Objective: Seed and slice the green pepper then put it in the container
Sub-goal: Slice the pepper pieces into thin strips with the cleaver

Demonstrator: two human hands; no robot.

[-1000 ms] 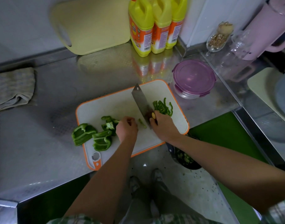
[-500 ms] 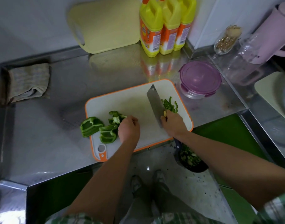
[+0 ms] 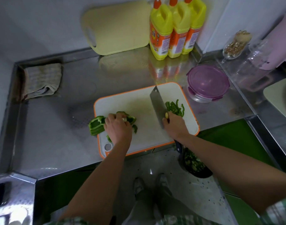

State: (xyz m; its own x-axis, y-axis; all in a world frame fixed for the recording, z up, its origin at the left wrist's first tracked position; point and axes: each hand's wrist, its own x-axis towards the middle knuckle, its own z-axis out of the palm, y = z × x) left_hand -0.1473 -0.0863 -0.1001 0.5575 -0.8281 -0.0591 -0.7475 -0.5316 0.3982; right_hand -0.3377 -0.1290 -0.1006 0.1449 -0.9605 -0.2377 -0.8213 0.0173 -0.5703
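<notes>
Our left hand (image 3: pixel 118 127) has shifted to the board's (image 3: pixel 139 108) nine o'clock, curling round pepper chunks (image 3: pixel 96 125); our right hand (image 3: pixel 174 125) grips the knife (image 3: pixel 156 104) beside slices (image 3: pixel 174 108). At two, the purple-lidded container (image 3: pixel 207 82) sits closed.

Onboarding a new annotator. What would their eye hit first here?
The white, orange-rimmed plastic cutting board at centre, where the right hand holds a broad steel cleaver beside thin green pepper strips. At the board's left end the left hand curls over chunky green pepper pieces. Behind, three yellow bottles stand at the back, and a round purple-lidded container sits off the board's far right corner.
</notes>
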